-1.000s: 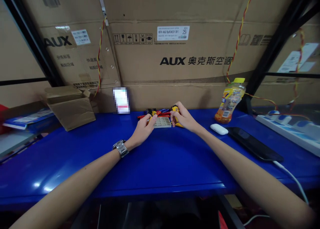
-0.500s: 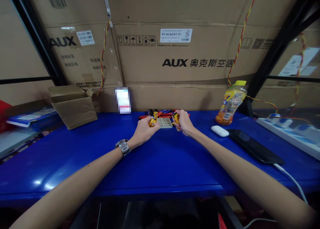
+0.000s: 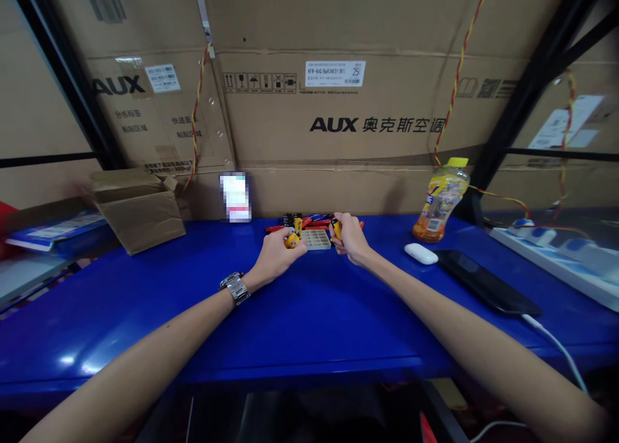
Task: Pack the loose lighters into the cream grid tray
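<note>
My left hand [image 3: 279, 255], with a metal watch [image 3: 235, 287] at the wrist, is closed around a small yellow and black piece [image 3: 292, 240]. My right hand [image 3: 351, 239] pinches another yellow and black piece [image 3: 336, 229], mostly covered by the fingers. The exact kind of either piece is too small to make out. Between the hands lies a beige compartment tray [image 3: 316, 239] with a grid of cells. Behind it are red and blue stick-like parts [image 3: 316, 222] and a black toothed part [image 3: 291, 219].
A lit phone [image 3: 235, 198] leans against the cardboard wall. An open carton [image 3: 140, 211] stands on the left of the blue table [image 3: 309, 320]. To the right are a drink bottle [image 3: 441, 201], a white earbud case [image 3: 420, 254], a black phone [image 3: 486, 282] on a cable and a power strip [image 3: 556, 262].
The whole view has shifted slightly. Both hands keep their grip on the yellow pieces; the right hand's fingers have turned a little near the tray's right side.
</note>
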Tool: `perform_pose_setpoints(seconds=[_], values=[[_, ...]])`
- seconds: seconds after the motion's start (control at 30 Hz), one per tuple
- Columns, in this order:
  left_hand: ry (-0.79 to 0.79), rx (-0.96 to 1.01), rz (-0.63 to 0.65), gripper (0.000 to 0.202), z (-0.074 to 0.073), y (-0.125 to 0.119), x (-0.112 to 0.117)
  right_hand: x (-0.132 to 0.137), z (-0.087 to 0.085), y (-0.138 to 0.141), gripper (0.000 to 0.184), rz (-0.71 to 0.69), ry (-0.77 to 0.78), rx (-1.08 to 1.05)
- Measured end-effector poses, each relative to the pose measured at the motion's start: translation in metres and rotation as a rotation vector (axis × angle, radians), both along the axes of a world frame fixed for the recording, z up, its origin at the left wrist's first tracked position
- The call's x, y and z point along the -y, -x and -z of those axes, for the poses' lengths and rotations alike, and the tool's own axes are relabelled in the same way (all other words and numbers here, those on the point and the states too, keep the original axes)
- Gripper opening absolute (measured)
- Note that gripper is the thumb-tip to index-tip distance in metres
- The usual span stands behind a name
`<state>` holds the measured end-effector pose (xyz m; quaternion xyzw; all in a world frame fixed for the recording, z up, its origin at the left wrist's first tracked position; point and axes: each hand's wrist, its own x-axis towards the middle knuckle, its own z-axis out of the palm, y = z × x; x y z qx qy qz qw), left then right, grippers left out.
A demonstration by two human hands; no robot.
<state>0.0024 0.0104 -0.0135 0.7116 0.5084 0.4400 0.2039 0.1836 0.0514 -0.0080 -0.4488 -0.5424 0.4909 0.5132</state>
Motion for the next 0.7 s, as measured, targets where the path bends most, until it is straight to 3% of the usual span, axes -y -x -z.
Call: perform_pose_setpoints(seconds=[0.17,0.4,0.57,0.7], values=[[0.008,-0.010,-0.007,0.033,-0.001,0.000,0.000,0.000,0.002,0.002,0.037,0.146,0.004,0.040],[-0.033,-0.024,-0.030,0.031,0.001,0.002,-0.002,-0.003,0.002,0.001,0.044,0.082,-0.002,-0.073],[-0.129,-0.048,-0.117,0.019,0.001,0.003,-0.005,-0.008,0.009,-0.001,0.035,-0.034,-0.214,0.048],[-0.171,-0.018,-0.165,0.016,0.002,0.004,-0.008,-0.016,0.009,-0.004,0.031,0.000,-0.518,0.378]])
